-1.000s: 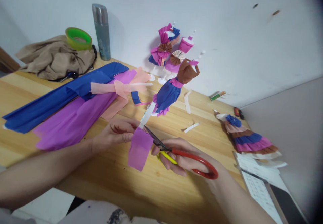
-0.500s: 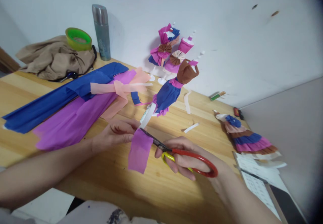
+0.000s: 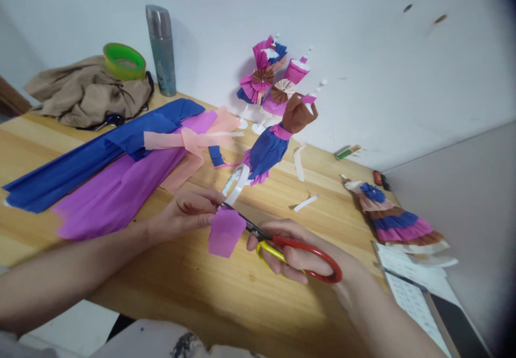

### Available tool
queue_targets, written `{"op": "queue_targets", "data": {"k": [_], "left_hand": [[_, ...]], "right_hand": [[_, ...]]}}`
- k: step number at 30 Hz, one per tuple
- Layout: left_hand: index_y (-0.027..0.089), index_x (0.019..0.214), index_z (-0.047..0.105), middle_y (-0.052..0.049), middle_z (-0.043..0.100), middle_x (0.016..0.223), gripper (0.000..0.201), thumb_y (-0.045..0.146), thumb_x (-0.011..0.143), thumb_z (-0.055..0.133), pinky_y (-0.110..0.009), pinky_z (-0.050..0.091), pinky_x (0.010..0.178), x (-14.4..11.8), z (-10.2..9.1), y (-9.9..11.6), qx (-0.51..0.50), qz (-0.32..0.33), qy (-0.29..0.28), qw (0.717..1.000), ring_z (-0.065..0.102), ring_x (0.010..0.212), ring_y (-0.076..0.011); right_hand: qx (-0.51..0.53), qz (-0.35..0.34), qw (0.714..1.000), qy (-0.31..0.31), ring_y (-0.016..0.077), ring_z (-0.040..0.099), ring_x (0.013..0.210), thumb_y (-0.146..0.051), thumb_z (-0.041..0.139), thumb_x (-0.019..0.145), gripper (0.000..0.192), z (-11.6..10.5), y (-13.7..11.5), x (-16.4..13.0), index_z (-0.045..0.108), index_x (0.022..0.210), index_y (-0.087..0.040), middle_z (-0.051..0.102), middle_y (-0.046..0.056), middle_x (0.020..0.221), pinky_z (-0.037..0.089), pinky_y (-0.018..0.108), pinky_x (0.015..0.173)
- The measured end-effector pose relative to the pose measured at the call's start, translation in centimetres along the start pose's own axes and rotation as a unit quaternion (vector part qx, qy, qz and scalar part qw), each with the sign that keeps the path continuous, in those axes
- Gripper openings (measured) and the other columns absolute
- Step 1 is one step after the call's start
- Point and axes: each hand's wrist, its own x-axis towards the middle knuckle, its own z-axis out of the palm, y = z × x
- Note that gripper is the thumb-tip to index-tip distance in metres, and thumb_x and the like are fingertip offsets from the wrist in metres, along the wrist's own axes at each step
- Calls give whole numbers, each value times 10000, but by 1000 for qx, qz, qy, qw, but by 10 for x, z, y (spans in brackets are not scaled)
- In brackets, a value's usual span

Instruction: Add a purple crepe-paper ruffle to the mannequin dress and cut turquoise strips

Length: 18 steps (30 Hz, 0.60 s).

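Purple crepe paper (image 3: 224, 232): small, crinkled, hanging limp.

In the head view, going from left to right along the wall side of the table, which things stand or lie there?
Beige cloth with the green tape roll on it → metal flask → standing paper dolls → small green stick → doll lying flat.

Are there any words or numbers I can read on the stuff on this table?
None can be read.
Printed sheets at the right edge: rows of print, too small and blurred to read.
Steel flask by the wall: a faint pattern, no legible words.
Tape roll near the left hand: no lettering visible.
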Motion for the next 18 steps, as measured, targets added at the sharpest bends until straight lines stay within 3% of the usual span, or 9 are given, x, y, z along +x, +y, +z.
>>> {"op": "queue_targets", "data": {"k": [12, 18], "left_hand": [[162, 771, 783, -114, 733, 979, 211, 330, 858, 689, -301, 538, 819, -1, -2, -4, -4, -24, 1, 1000, 685, 903, -222], [147, 803, 786, -127, 726, 974, 242, 355, 865, 677, -301, 532, 783, 2, 0, -8, 18, -25, 23, 999, 671, 916, -232]], "right_hand": [[-21, 58, 996, 70, 13, 357, 335, -405, 667, 745, 404, 5, 3, 6, 639, 1017, -108, 531, -52, 579, 234, 154, 324], [-37, 5, 997, 62, 19, 339, 346, -440, 694, 783, 406, -3, 16, 8, 638, 1024, -117, 523, -61, 577, 252, 167, 338]]}}
